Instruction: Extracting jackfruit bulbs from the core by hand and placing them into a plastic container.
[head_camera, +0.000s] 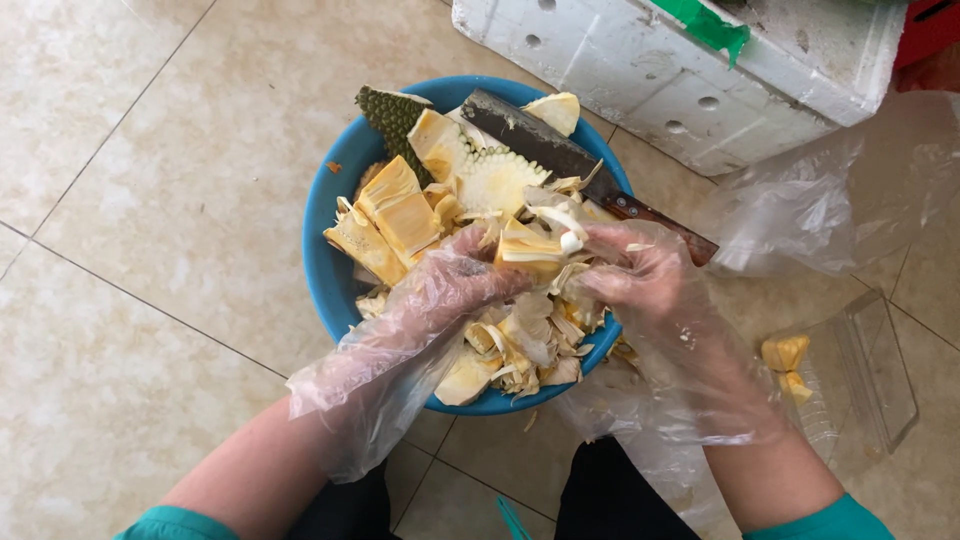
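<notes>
head view, both gloved hands (560, 275) pinching a yellow jackfruit piece (530, 250) lying crosswise, over blue bowl (325, 270)

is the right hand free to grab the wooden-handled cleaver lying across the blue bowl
Probably not at once: the right hand and the left hand both grip a yellow jackfruit piece. The wooden-handled cleaver lies uncovered just beyond.

Gloves: thin clear plastic, loose and crinkled, on left hand (440, 290) and right hand (650, 285)
Sleeves: teal
Legs: dark trousers, probably

One blue bowl (318, 255), one knife (560, 152), two gloved hands (440, 295)
</notes>
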